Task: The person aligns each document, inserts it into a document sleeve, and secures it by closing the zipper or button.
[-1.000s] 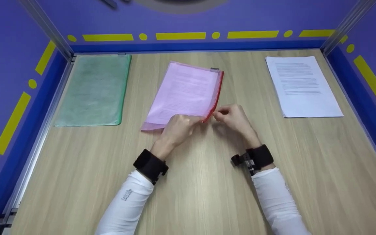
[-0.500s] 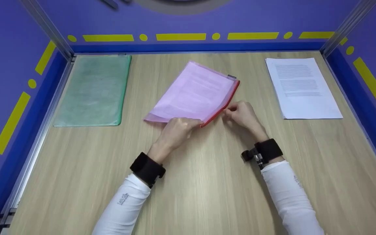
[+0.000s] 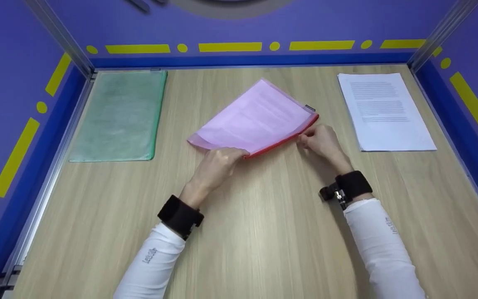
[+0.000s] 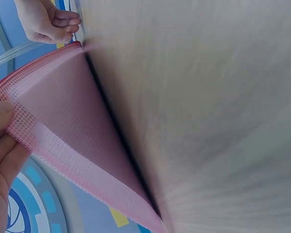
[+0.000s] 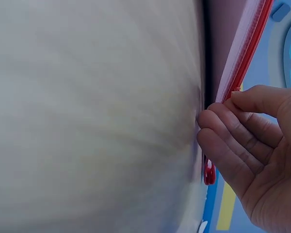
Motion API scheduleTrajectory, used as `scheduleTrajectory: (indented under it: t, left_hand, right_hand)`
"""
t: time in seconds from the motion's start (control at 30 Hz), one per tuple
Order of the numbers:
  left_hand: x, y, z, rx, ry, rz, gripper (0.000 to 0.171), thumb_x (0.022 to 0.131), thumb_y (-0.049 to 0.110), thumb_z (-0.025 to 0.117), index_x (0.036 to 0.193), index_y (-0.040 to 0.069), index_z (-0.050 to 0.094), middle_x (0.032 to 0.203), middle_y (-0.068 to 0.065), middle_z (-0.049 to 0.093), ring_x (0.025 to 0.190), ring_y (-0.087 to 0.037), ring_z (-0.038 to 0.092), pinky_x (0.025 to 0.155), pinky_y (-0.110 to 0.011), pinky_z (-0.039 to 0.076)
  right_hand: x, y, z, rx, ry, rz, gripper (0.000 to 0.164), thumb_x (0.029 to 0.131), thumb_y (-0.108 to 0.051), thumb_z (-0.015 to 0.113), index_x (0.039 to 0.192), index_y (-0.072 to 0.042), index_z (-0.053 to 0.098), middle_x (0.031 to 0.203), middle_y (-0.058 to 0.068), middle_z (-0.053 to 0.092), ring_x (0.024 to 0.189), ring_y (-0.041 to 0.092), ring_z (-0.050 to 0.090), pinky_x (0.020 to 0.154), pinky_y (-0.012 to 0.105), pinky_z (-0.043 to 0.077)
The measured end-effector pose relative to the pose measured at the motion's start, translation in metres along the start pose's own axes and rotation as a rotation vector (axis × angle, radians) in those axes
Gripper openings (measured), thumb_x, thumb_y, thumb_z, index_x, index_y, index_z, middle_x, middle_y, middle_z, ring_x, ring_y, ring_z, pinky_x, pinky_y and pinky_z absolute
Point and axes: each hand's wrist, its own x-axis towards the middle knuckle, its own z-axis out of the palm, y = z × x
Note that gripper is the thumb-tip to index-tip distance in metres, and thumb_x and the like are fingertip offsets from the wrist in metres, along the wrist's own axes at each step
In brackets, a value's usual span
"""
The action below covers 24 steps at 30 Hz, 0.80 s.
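A pink mesh zip pouch [image 3: 259,114] with printed paper showing inside lies turned at an angle in the middle of the table, its near side lifted. Along its near right edge runs a red zipper [image 3: 274,146]. My left hand [image 3: 218,166] pinches the pouch's near corner by one zipper end; in the left wrist view, thumb and fingers clasp the mesh [image 4: 26,116]. With thumb and forefinger, my right hand [image 3: 322,141] pinches at the zipper toward its far end, seen closely in the right wrist view. A red loop [image 5: 210,173] hangs below those fingers. The fingertips mostly cover the zipper slider.
On the left lies a green zip pouch [image 3: 118,116]. A stack of printed paper [image 3: 384,112] lies at the right. Blue panels [image 3: 239,31] with yellow marks border the wooden table [image 3: 247,241] at the back and both sides.
My right hand has moved right and slightly away along the zipper from near the left hand. The pouch has turned clockwise, while the left hand keeps its corner and shifts slightly left.
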Motion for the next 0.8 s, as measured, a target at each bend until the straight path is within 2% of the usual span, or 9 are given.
scheduleTrajectory:
  t: [0.2,0.27,0.43,0.53,0.8]
  left_hand:
    - [-0.007,-0.006,-0.004,0.043,-0.013,-0.026,0.031,0.085,-0.012,0.064,0.107,0.01,0.072,0.094,-0.004,0.077,0.077,-0.015,0.071,0.071,-0.03,0.06]
    - [-0.009,-0.008,-0.006,0.051,-0.023,-0.038,0.035,0.082,-0.014,0.064,0.107,0.01,0.072,0.095,-0.003,0.077,0.079,-0.016,0.072,0.072,-0.031,0.06]
    - [-0.014,-0.013,-0.011,0.072,-0.036,-0.063,0.043,0.074,-0.019,0.065,0.105,0.009,0.072,0.093,-0.004,0.077,0.081,-0.019,0.073,0.073,-0.032,0.059]
    - [-0.017,-0.017,-0.013,0.077,-0.035,-0.079,0.039,0.075,-0.018,0.065,0.104,0.008,0.072,0.095,-0.005,0.078,0.084,-0.019,0.074,0.074,-0.032,0.06]
    - [-0.027,-0.024,-0.021,0.087,-0.034,-0.132,0.029,0.085,-0.012,0.063,0.106,0.007,0.072,0.103,-0.007,0.077,0.096,-0.021,0.074,0.081,-0.034,0.06]
  right_hand:
    - [0.001,0.004,-0.007,-0.036,-0.007,0.001,0.019,0.09,-0.016,0.063,0.088,-0.003,0.077,0.068,0.003,0.07,0.059,0.008,0.052,0.052,0.018,0.036]
    - [0.001,0.005,-0.009,-0.044,-0.003,0.009,0.019,0.09,-0.017,0.063,0.086,-0.003,0.076,0.065,-0.001,0.067,0.061,0.009,0.051,0.052,0.019,0.036]
    - [0.001,0.01,-0.015,-0.019,0.001,0.043,0.019,0.09,-0.016,0.064,0.089,-0.001,0.076,0.07,0.004,0.069,0.059,0.005,0.053,0.049,0.018,0.038]
    - [0.001,0.012,-0.018,-0.006,0.003,0.06,0.02,0.091,-0.016,0.064,0.091,0.001,0.076,0.073,0.007,0.071,0.057,0.003,0.054,0.049,0.017,0.039]
    - [-0.001,0.021,-0.028,0.011,0.003,0.108,0.022,0.092,-0.014,0.062,0.097,0.003,0.075,0.071,0.002,0.07,0.057,0.003,0.058,0.051,0.017,0.043]
